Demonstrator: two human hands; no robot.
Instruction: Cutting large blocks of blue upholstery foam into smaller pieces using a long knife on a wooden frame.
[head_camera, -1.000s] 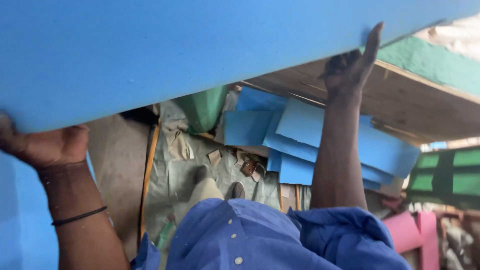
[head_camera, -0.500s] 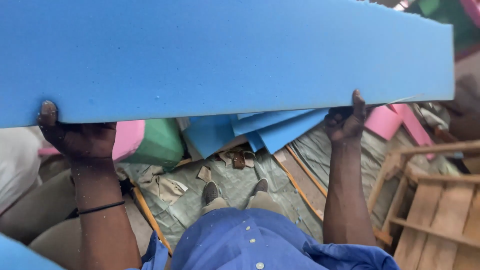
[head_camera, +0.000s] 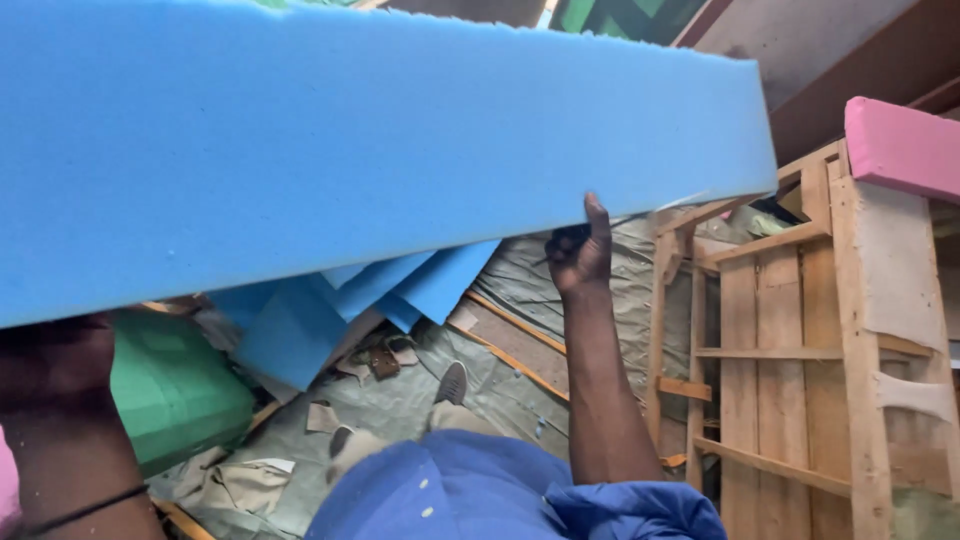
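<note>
While the big blue foam slab (head_camera: 380, 150) fills the top of the head view, held up at about head height and tilted so its right end sits higher, the right hand (head_camera: 578, 250) supports it from underneath near the lower edge, fingers pressed up against the foam in a firm clasp on that edge. The left hand (head_camera: 50, 365) is at the far left under the slab's lower corner; its grip is mostly hidden in shadow, so I cannot tell whether it is clenched on the foam or just propping it. Below, loose blue foam offcuts (head_camera: 330, 300) lie on a grey-green tarp (head_camera: 520, 290), with a green foam block (head_camera: 175, 390) at the left. To the right stands a bare wooden frame (head_camera: 790, 340) capped by a pink foam pad (head_camera: 900, 150). To carry this well, I judge the hands should stay wide apart and level out the tilt, since soft foam sags and flexes; the right corner passes close to the frame's top rail, so it needs clearance there, and the feet need care among the scraps underfoot.
</note>
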